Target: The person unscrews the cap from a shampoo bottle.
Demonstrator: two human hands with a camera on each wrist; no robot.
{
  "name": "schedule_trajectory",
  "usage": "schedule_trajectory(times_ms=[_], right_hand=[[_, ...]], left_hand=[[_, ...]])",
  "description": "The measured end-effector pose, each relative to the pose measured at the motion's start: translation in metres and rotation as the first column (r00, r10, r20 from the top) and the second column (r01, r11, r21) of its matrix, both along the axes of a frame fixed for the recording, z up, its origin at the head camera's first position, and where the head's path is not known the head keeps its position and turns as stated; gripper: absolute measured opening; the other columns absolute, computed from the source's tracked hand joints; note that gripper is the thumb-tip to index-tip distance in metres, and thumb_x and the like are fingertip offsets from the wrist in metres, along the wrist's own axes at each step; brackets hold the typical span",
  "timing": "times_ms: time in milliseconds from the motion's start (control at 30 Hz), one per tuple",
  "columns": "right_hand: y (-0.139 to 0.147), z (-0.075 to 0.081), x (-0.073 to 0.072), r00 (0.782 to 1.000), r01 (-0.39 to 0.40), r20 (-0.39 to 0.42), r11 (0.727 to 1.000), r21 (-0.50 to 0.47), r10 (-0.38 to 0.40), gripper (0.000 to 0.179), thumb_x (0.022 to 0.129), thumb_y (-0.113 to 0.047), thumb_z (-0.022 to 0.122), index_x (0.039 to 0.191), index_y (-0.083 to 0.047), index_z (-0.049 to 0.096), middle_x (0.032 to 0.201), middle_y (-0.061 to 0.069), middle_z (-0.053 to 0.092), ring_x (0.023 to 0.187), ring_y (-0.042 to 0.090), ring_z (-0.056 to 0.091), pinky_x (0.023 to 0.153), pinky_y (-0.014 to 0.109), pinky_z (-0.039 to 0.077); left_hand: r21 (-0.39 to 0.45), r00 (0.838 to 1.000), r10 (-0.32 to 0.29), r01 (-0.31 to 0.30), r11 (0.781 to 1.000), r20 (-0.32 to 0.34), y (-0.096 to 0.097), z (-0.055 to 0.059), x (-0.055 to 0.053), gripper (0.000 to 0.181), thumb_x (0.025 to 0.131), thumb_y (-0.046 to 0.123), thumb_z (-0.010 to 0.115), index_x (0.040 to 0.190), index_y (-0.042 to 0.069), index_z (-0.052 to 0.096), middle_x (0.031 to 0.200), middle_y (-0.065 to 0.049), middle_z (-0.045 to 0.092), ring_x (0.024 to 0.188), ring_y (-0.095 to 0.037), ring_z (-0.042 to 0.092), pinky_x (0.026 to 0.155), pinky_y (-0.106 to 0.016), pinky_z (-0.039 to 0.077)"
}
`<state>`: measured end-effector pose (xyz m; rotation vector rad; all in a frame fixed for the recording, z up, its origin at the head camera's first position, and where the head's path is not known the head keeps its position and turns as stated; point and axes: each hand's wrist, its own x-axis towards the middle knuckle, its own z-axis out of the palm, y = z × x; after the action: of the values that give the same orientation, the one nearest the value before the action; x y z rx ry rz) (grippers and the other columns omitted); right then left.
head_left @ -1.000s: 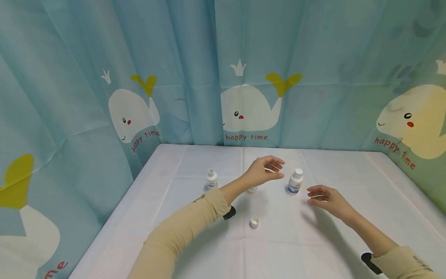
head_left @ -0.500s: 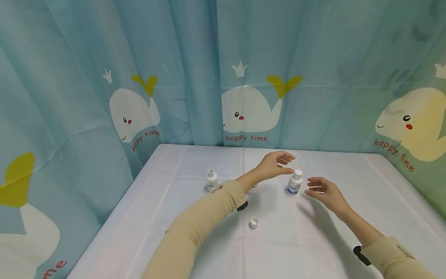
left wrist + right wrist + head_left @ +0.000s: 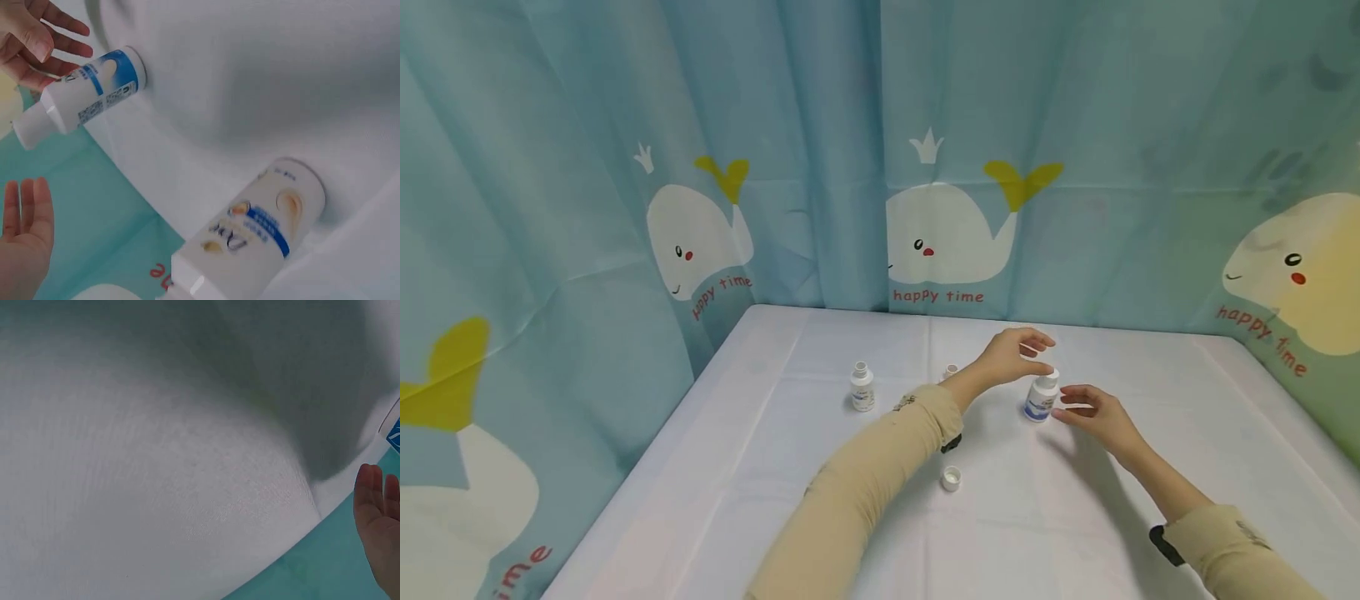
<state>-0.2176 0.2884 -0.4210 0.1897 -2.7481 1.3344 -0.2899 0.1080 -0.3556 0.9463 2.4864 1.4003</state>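
A small white bottle (image 3: 1040, 402) with a blue label band and a white cap stands upright at the right of the table. My left hand (image 3: 1009, 357) hovers at its cap, fingers loosely bent, thumb overlapping the cap in the head view. On the bottle's right side is my right hand (image 3: 1099, 421), fingers spread from thumb right beside the label. In the left wrist view, the capped bottle (image 3: 94, 94) lies between the right hand (image 3: 28, 47) and the left hand (image 3: 28, 240). The right wrist view catches only the bottle's edge and the right hand (image 3: 378, 519).
An uncapped white bottle (image 3: 862, 390) stands at the left. Another open-necked bottle (image 3: 951, 370) is mostly hidden behind my left forearm; it looms large as the near bottle (image 3: 250, 237). A loose white cap (image 3: 951, 478) lies on the white-covered table (image 3: 1015, 533). Whale-print curtain (image 3: 820, 167) surrounds the table.
My left hand has moved right, from over the middle bottle to the capped bottle's top. The right hand has shifted slightly left and up, closer to the bottle's side.
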Motion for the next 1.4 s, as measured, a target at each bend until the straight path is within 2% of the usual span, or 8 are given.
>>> schedule_trajectory(times_ms=[300, 433, 667, 700, 767, 900, 1000, 1400], right_hand=[[-0.003, -0.005, -0.011, 0.998, -0.04, 0.046, 0.995, -0.088, 0.044, 0.058, 0.089, -0.011, 0.065, 0.132, 0.014, 0.038, 0.129, 0.037, 0.047, 0.111, 0.044, 0.058, 0.081, 0.022, 0.055], [-0.002, -0.007, -0.012, 0.996, -0.066, 0.05, 0.991, -0.115, 0.072, 0.058, 0.087, -0.006, 0.066, 0.132, 0.017, 0.036, 0.128, 0.039, 0.046, 0.109, 0.043, 0.059, 0.078, 0.015, 0.053], [-0.003, -0.01, -0.013, 0.995, -0.07, 0.057, 0.988, -0.137, 0.079, 0.06, 0.086, -0.005, 0.066, 0.133, 0.016, 0.035, 0.126, 0.039, 0.047, 0.096, 0.013, 0.066, 0.076, 0.012, 0.051], [-0.004, -0.01, -0.014, 0.995, -0.072, 0.055, 0.988, -0.139, 0.081, 0.06, 0.086, -0.005, 0.066, 0.133, 0.016, 0.035, 0.125, 0.039, 0.047, 0.096, 0.013, 0.066, 0.076, 0.012, 0.051], [-0.006, -0.011, -0.014, 0.995, -0.075, 0.048, 0.988, -0.135, 0.082, 0.059, 0.086, -0.004, 0.066, 0.132, 0.017, 0.036, 0.124, 0.039, 0.049, 0.096, 0.015, 0.066, 0.076, 0.013, 0.051], [-0.008, -0.011, -0.015, 0.997, -0.067, 0.037, 0.992, -0.107, 0.072, 0.054, 0.086, -0.005, 0.066, 0.129, 0.016, 0.04, 0.122, 0.038, 0.051, 0.103, 0.036, 0.063, 0.076, 0.012, 0.05], [-0.009, -0.012, -0.016, 0.997, -0.063, 0.035, 0.994, -0.093, 0.067, 0.051, 0.086, -0.006, 0.066, 0.127, 0.015, 0.043, 0.122, 0.037, 0.053, 0.106, 0.044, 0.059, 0.075, 0.012, 0.049], [-0.008, -0.012, -0.022, 0.994, -0.109, -0.006, 0.992, -0.067, 0.109, 0.046, 0.087, -0.005, 0.065, 0.123, 0.016, 0.047, 0.12, 0.035, 0.055, 0.102, 0.044, 0.061, 0.074, 0.013, 0.051]], left_hand=[[0.006, 1.0, -0.012, 0.012, 1.0, -0.008, 0.011, -0.017, -0.006, 0.039, 0.083, 0.009, 0.072, 0.12, 0.005, 0.061, 0.121, -0.011, 0.064, 0.111, -0.026, 0.061, 0.085, -0.01, 0.047], [0.006, 1.0, -0.021, 0.021, 1.0, 0.015, 0.014, -0.02, -0.005, 0.039, 0.083, 0.008, 0.072, 0.12, 0.004, 0.062, 0.121, -0.013, 0.064, 0.109, -0.026, 0.062, 0.083, -0.01, 0.047], [-0.042, 0.998, 0.002, 0.001, 0.999, 0.061, 0.017, -0.024, -0.002, 0.037, 0.083, 0.006, 0.071, 0.119, 0.003, 0.064, 0.118, -0.011, 0.066, 0.1, -0.018, 0.065, 0.076, -0.009, 0.048], [-0.049, 0.998, 0.007, -0.004, 0.999, 0.06, 0.017, -0.024, -0.002, 0.036, 0.083, 0.006, 0.071, 0.118, 0.003, 0.064, 0.116, -0.011, 0.067, 0.098, -0.017, 0.065, 0.075, -0.009, 0.047], [-0.058, 0.998, 0.014, -0.011, 0.998, 0.055, 0.018, -0.025, -0.002, 0.034, 0.083, 0.005, 0.071, 0.117, 0.003, 0.065, 0.113, -0.011, 0.068, 0.096, -0.016, 0.066, 0.074, -0.008, 0.047], [-0.068, 0.999, 0.024, -0.021, 0.997, 0.048, 0.019, -0.025, -0.001, 0.032, 0.083, 0.005, 0.071, 0.115, 0.003, 0.066, 0.11, -0.012, 0.07, 0.094, -0.015, 0.066, 0.073, -0.009, 0.047], [-0.064, 0.998, 0.033, -0.029, 0.998, 0.059, 0.02, -0.024, 0.0, 0.031, 0.083, 0.005, 0.071, 0.113, 0.003, 0.067, 0.111, -0.013, 0.069, 0.094, -0.016, 0.066, 0.074, -0.01, 0.048], [-0.064, 0.997, 0.037, -0.032, 0.997, 0.071, 0.02, -0.025, -0.002, 0.029, 0.083, 0.005, 0.071, 0.112, 0.003, 0.068, 0.11, -0.013, 0.069, 0.091, -0.014, 0.066, 0.073, -0.009, 0.047]])
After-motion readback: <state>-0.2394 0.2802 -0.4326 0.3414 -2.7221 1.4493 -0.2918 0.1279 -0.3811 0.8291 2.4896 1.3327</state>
